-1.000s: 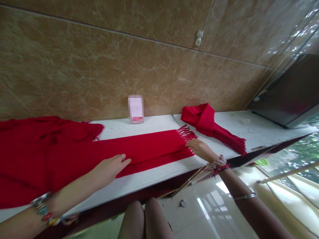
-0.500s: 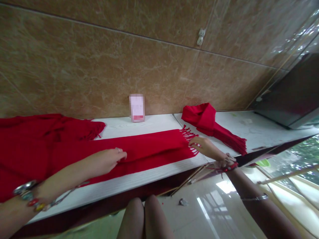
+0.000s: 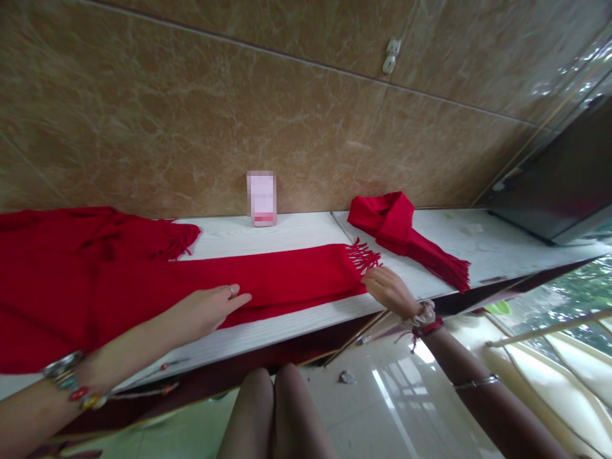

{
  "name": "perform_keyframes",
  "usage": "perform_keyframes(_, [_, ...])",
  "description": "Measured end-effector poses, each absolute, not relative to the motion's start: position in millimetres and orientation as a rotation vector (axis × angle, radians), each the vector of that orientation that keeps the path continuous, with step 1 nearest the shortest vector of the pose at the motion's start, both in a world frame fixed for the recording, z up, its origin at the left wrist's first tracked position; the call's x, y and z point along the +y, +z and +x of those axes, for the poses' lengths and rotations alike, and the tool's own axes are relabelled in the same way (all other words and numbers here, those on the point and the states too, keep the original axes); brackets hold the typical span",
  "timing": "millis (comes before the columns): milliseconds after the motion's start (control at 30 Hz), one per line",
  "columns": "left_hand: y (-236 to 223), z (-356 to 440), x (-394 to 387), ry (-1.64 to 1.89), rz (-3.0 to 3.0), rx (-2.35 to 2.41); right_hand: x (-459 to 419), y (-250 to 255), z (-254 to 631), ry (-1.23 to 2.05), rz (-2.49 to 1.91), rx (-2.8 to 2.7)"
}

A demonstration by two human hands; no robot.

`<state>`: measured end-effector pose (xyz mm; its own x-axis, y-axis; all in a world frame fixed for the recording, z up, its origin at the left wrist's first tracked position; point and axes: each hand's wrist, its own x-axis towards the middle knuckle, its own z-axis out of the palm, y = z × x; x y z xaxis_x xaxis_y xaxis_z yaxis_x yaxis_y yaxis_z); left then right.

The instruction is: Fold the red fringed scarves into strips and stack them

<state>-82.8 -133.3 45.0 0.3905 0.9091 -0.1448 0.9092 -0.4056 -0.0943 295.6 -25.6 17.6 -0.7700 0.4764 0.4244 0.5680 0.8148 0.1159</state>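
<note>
Holding a long red scarf (image 3: 296, 271) at its fringed corner

A person's bare hands work on the long red scarf, which lies flat along a white wood-grained desk (image 3: 306, 233), its tasselled end pointing right. The right hand (image 3: 389, 290) has its fingertips drawn together on the near corner of that end, gripping the cloth beside the loose tassels. The left hand (image 3: 210, 312) lies palm down across the scarf further left, one digit stretched toward the right; its underside is hidden, so whether it pinches any fabric cannot be told. Along the near edge, between the two hands, a shallow crease runs lengthwise.

At the far left, a rumpled heap of red cloth (image 3: 115, 233) sits against the wall (image 3: 239, 115), a fringe showing at its right tip. Beyond the scarf's middle, a small pale pink packet (image 3: 262, 199) stands upright near the wall, its face blurred. To the right of the tassels, well apart from the heap, another red scarf (image 3: 382, 217) lies looped, its fringed tail slanting toward the desk's near edge. Further right stands a dark boxy object (image 3: 568, 172). The person's knees (image 3: 275, 408) show below the desk, above a glossy tiled floor (image 3: 363, 408).
</note>
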Motion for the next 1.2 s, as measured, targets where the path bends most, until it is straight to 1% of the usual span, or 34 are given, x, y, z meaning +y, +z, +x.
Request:
perform_keyframes(100, [42.1,-84.0,-132.5,-0.259,2.671,1.831,-22.2,17.6,295.5,-0.428,-0.816,-2.526])
perform_keyframes(233, [26.4,-85.6,-140.5,-0.361,2.648,1.692,-25.9,9.5,298.2,-0.374,-0.670,-2.700])
perform_keyframes(333, [21.9,-89.7,-143.2,-0.360,2.638,1.625,-29.2,5.6,301.2,-0.332,-0.703,-2.739])
perform_keyframes(667, [42.5,-92.2,-142.5,-0.157,2.589,1.332,-22.0,9.7,301.4,-0.296,-0.695,-2.753])
perform_keyframes(833, [44.8,-92.2,-144.1,-0.174,2.557,1.277,-23.4,12.5,300.7,-0.188,-0.728,-2.786])
perform_keyframes(967, [49.2,-89.2,-140.5,-0.209,2.529,1.282,-22.1,23.8,295.9,-0.010,-0.779,-2.799])
perform_keyframes(1033, [46.1,-84.6,-133.4,-0.152,2.552,1.345,-18.5,29.9,286.8,0.067,-0.787,-2.754])
perform_keyframes(1133, [30.9,-75.6,-117.4,-0.054,2.565,1.578,-10.5,30.2,263.3,0.073,-0.824,-2.669])
perform_keyframes(1200, [18.5,-71.3,-106.2,-0.079,2.556,1.685,-4.0,22.1,245.9,0.042,-0.873,-2.691])
